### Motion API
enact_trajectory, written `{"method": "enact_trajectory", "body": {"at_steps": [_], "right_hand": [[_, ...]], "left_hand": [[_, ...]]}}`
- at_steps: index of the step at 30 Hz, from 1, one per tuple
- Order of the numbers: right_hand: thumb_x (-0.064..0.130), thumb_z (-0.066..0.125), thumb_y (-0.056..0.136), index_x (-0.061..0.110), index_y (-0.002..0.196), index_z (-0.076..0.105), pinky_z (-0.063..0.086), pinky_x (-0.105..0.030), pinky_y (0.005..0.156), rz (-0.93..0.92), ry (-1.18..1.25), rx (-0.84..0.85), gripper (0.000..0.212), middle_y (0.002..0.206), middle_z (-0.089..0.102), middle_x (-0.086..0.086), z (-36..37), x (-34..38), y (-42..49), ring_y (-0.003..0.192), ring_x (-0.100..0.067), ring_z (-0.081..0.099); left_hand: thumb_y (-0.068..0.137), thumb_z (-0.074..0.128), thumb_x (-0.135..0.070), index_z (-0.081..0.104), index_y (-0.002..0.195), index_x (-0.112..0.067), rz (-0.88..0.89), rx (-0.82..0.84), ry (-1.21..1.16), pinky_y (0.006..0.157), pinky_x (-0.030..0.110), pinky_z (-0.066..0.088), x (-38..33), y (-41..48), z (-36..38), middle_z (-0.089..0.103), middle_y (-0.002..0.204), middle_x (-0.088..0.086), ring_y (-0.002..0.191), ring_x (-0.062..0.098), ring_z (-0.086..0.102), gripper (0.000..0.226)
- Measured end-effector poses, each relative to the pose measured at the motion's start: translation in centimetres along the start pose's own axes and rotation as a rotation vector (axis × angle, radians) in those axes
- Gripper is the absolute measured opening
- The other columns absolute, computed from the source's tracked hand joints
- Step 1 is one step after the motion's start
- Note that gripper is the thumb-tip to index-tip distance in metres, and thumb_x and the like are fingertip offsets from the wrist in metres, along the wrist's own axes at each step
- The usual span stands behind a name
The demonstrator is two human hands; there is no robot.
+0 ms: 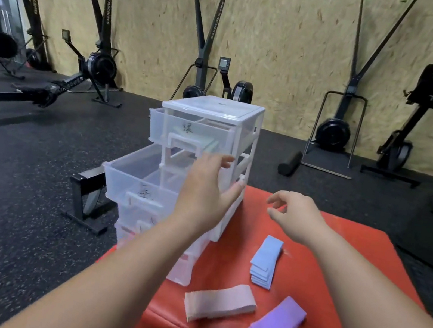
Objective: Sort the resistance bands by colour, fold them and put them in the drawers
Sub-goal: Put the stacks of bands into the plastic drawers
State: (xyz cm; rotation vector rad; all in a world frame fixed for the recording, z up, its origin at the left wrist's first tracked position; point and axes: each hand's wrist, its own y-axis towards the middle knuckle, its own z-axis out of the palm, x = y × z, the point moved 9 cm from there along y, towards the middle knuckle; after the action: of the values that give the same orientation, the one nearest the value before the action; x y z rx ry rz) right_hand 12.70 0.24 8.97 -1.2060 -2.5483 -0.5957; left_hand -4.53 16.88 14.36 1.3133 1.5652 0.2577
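2 drawers are standing open: top drawer [186,130], second drawer [133,175]. Left hand [205,190] is reaching at them, fingers straight, holding nothing. Beige stack [218,301], blue stack [266,261] and purple stack [274,325] are lying folded at its 5 o'clock on the red box [237,253]. Right hand [295,217] is hovering, loosely curled, empty. Stowing step, I'd say; next: picking 1 stack for its matching drawer.

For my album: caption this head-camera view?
Left hand by open clear drawers; blue stack, pink stack and purple stack of bands on a red box.
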Motion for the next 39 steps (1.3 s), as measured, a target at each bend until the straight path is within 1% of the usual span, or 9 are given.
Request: {"method": "enact_trajectory", "body": {"at_steps": [2,5,9,13,20,30,33,37,39], "right_hand": [[0.03,0.073,0.09,0.031,0.11,0.074,0.051,-0.03,0.086,0.043,-0.003,0.034,0.02,0.102,0.073,0.007,1.4,-2.2,-1.4,0.091,-0.015,0.065],[0.032,0.074,0.091,0.031,0.113,0.073,0.046,-0.027,0.08,0.095,-0.017,0.092,0.022,0.107,0.073,0.005,3.8,-5.2,-3.3,0.087,-0.015,0.062],[0.033,0.073,0.092,0.029,0.117,0.072,0.047,-0.027,0.081,0.155,-0.038,0.159,0.026,0.11,0.073,0.004,6.7,-8.6,-5.2,0.092,-0.017,0.064],[0.034,0.074,0.089,0.031,0.116,0.073,0.051,-0.031,0.091,0.214,-0.038,0.198,0.027,0.113,0.074,0.001,9.2,-11.9,-6.1,0.103,-0.02,0.068],[0.037,0.075,0.089,0.027,0.132,0.063,0.05,-0.035,0.094,0.269,-0.029,0.212,0.046,0.117,0.07,-0.002,13.9,-16.1,-4.1,0.107,-0.024,0.066],[0.042,0.074,0.091,0.018,0.151,0.044,0.047,-0.041,0.103,0.399,0.094,0.116,0.071,0.135,0.055,-0.014,17.5,-19.1,0.0,0.124,-0.033,0.057],[0.038,0.078,0.087,0.022,0.151,0.044,0.047,-0.039,0.104,0.372,0.124,0.155,0.074,0.135,0.055,-0.013,18.2,-19.6,0.9,0.122,-0.03,0.06],[0.035,0.083,0.076,0.027,0.148,0.046,0.051,-0.037,0.1,0.379,0.209,0.233,0.081,0.134,0.054,-0.009,18.8,-20.5,1.8,0.109,-0.023,0.066],[0.04,0.084,0.066,0.031,0.14,0.05,0.056,-0.044,0.097,0.417,0.295,0.237,0.082,0.132,0.054,-0.005,18.7,-21.2,1.9,0.111,-0.021,0.065]], "left_hand": [[0.092,0.079,-0.03,0.065,0.125,-0.02,0.123,0.049,-0.011,0.099,0.028,0.047,-1.9,-2.2,2.2,0.066,0.115,-0.006,0.112,0.013,0.06,0.037],[0.091,0.076,-0.026,0.064,0.126,-0.021,0.158,0.182,-0.03,0.097,0.032,0.05,-2.2,-5.2,6.4,0.063,0.113,-0.007,0.108,0.013,0.06,0.037],[0.09,0.077,-0.027,0.064,0.134,-0.02,0.043,0.313,-0.033,0.1,0.028,0.047,0.4,-8.3,11.7,0.065,0.124,-0.005,0.111,0.01,0.06,0.046],[0.091,0.074,-0.036,0.06,0.137,-0.026,-0.153,0.423,-0.017,0.101,0.035,0.051,4.6,-10.6,16.2,0.063,0.121,-0.011,0.114,0.009,0.061,0.05],[0.094,0.072,-0.039,0.054,0.148,-0.021,-0.374,0.575,-0.021,0.109,0.033,0.046,10.0,-13.4,22.7,0.056,0.138,-0.002,0.128,0.016,0.059,0.06],[0.101,0.067,-0.037,0.036,0.163,-0.017,-0.414,0.711,-0.108,0.119,0.036,0.041,12.9,-12.1,28.6,0.043,0.164,0.002,0.144,0.02,0.051,0.072],[0.101,0.067,-0.036,0.053,0.15,-0.019,-0.353,0.77,-0.041,0.106,0.035,0.047,12.9,-12.2,29.5,0.058,0.143,0.005,0.128,0.023,0.061,0.054],[0.097,0.065,-0.035,0.073,0.116,-0.027,-0.403,0.63,-0.027,0.089,0.038,0.057,13.8,-11.2,28.8,0.074,0.107,-0.007,0.098,0.015,0.07,0.023],[0.094,0.065,-0.035,0.074,0.103,-0.028,-0.416,0.607,-0.022,0.082,0.038,0.058,14.1,-11.0,28.9,0.076,0.091,-0.01,0.086,0.011,0.07,0.015]]}}
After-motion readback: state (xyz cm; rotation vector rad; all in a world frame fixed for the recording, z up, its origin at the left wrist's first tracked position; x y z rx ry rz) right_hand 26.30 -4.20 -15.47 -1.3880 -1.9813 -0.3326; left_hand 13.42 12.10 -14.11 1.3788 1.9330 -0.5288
